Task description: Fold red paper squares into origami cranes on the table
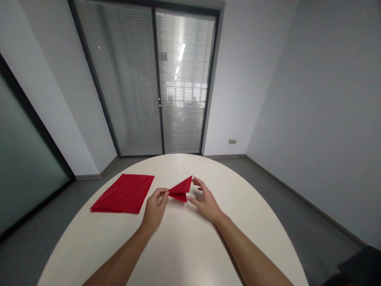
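Observation:
A small piece of folded red paper (181,186) is held above the table's middle, its two pointed flaps spread apart toward the right. My left hand (156,204) pinches its narrow left tip between thumb and fingers. On the other side, my right hand (205,200) is open, thumb and fingers apart around the wide end of the folded paper. The fingertips are very close to the flaps; whether they touch, I cannot tell. To the left of my left hand lies a flat stack of red paper sheets (123,194), with slightly uneven edges.
The white round table (178,254) fills the lower middle of the view. Beyond its far edge stands a glass door (184,119) with blinds in a dark frame. A dark object (361,264), cut off by the frame, is at the lower right.

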Demonstrator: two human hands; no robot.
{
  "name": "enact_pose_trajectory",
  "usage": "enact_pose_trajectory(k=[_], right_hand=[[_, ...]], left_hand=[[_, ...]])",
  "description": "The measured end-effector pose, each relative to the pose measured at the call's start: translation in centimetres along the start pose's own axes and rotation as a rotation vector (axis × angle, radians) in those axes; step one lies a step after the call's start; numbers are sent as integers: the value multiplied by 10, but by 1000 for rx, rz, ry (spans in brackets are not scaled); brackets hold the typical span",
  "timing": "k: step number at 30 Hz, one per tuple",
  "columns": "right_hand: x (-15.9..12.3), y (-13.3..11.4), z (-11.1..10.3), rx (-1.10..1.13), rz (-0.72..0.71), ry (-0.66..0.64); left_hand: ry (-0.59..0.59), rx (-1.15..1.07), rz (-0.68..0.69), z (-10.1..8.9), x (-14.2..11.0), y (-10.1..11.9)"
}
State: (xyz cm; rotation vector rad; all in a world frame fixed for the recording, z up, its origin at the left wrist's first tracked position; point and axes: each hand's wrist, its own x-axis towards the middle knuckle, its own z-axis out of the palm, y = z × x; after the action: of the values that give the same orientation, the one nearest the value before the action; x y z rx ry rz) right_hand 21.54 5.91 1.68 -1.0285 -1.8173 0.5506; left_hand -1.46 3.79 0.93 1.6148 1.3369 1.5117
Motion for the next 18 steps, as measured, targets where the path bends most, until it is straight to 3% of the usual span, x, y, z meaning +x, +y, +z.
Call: enact_pose_trajectory(k=[4, 9, 18], right_hand=[[-4, -6, 4, 37, -39, -157], [-3, -18, 0, 18, -122, -315], [-3, -8, 0, -245, -246, -349]], left_hand=[[-80, -134, -58, 6, -1, 1], [-77, -186, -119, 7, 0, -1], [-23, -67, -149, 5, 1, -6]])
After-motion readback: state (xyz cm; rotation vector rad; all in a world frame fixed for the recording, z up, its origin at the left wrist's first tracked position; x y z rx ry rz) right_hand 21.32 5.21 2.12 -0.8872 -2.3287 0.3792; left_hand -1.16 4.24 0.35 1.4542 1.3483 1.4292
